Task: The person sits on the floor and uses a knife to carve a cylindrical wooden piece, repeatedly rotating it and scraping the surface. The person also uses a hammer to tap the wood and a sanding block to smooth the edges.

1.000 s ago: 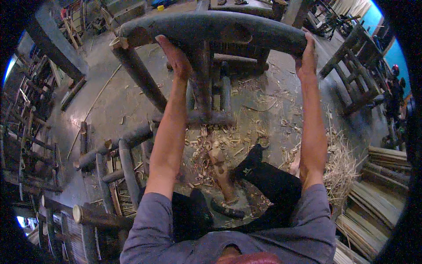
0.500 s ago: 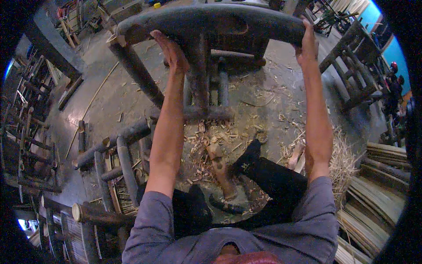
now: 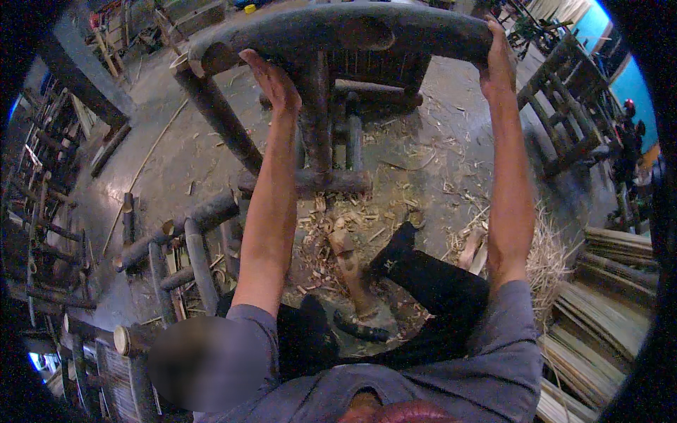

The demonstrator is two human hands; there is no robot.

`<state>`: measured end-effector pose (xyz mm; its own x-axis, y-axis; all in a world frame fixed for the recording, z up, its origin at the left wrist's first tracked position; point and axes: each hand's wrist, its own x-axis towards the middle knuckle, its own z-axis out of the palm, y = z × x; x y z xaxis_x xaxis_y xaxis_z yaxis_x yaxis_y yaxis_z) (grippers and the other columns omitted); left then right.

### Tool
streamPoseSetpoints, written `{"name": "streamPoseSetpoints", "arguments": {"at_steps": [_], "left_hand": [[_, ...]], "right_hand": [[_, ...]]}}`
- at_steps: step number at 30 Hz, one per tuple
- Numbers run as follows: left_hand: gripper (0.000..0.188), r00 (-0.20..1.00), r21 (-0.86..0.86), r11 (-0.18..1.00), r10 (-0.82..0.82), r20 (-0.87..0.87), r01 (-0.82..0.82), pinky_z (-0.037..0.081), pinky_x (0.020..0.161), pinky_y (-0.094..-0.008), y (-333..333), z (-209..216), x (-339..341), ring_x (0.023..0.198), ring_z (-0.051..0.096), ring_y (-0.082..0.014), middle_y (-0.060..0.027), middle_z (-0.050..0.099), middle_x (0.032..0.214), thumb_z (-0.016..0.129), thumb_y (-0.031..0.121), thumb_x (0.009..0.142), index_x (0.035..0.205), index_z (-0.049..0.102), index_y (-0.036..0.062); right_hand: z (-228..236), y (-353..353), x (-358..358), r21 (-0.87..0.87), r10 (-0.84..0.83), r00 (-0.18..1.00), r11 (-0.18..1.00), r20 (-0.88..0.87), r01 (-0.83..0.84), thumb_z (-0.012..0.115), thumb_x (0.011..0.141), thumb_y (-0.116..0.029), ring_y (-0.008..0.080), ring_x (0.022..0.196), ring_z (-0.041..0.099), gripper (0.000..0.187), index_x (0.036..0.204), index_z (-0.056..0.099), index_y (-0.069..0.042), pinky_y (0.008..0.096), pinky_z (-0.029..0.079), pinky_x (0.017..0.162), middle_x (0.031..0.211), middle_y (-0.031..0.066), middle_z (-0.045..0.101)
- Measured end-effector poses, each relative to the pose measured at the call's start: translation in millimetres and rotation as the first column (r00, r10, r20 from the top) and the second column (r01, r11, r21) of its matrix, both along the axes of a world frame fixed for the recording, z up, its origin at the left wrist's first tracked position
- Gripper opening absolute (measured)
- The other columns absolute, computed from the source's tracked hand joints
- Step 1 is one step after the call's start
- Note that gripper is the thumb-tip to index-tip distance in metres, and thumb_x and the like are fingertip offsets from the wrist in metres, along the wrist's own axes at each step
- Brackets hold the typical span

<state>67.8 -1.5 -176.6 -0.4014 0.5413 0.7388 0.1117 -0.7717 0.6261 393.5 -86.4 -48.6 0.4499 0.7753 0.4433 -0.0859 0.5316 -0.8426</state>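
A dark bamboo chair frame (image 3: 303, 37) stands tilted in front of me, its thick curved top pole across the upper view. My left hand (image 3: 275, 83) presses under the pole's left part, thumb side showing and the other fingers partly hidden; it appears to hold the frame. At the pole's right end my right hand (image 3: 499, 63) is closed around it. An oval cut-out (image 3: 367, 33) shows in the pole's near side. Between my feet a short wooden block (image 3: 347, 264) lies among shavings, with a dark curved piece (image 3: 361, 328) close by.
More bamboo frames stand at left (image 3: 180, 254) and at right (image 3: 564, 116). Bundled split bamboo strips (image 3: 599, 317) and a heap of thin shavings (image 3: 546, 261) are at my right. A pillar (image 3: 81, 77) rises at far left. A blurred patch covers my left sleeve.
The top pole has rolled slightly, so its oval cut-out shows more fully. Both hands keep their places on it. A blurred patch has appeared over my left sleeve.
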Motion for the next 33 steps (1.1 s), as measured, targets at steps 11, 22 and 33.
{"name": "streamPoseSetpoints", "arguments": {"at_steps": [11,22,33], "left_hand": [[0.072,0.998,0.064,0.998,0.016,0.061,-0.020,0.011,0.111,-0.0359,17.4,-12.9,-0.7,0.136,0.016,-0.0248,-0.0156,0.018,0.147,0.021,0.052,0.095,0.140,0.018,-0.0032],[0.078,0.931,-0.043,0.976,-0.188,0.313,0.212,0.025,0.104,-0.0326,-23.7,28.3,3.3,0.122,0.038,-0.0239,-0.0176,0.042,0.133,0.027,0.058,0.092,0.133,0.032,-0.0081],[0.079,0.917,-0.101,0.952,-0.244,0.316,0.288,0.026,0.102,-0.0324,-29.5,37.6,2.3,0.119,0.039,-0.0231,-0.0164,0.043,0.131,0.025,0.060,0.091,0.131,0.033,-0.0078]], "right_hand": [[-18.5,2.7,9.7,-0.090,-0.097,0.994,0.992,-0.047,0.092,0.050,0.087,-0.040,0.0218,0.098,0.059,0.049,0.121,0.051,-0.005,0.0373,0.044,0.088,0.111,0.0089,0.058],[-10.4,-14.3,-4.4,-0.090,-0.057,0.993,0.995,-0.101,0.048,0.053,0.085,-0.035,0.0223,0.094,0.061,0.045,0.121,0.053,-0.007,0.0344,0.048,0.084,0.108,0.0086,0.061],[8.5,-23.8,-18.7,-0.112,-0.125,0.985,0.987,-0.115,0.112,0.057,0.083,-0.033,0.0213,0.091,0.061,0.042,0.117,0.057,-0.008,0.0349,0.048,0.081,0.106,0.0075,0.061]]}}
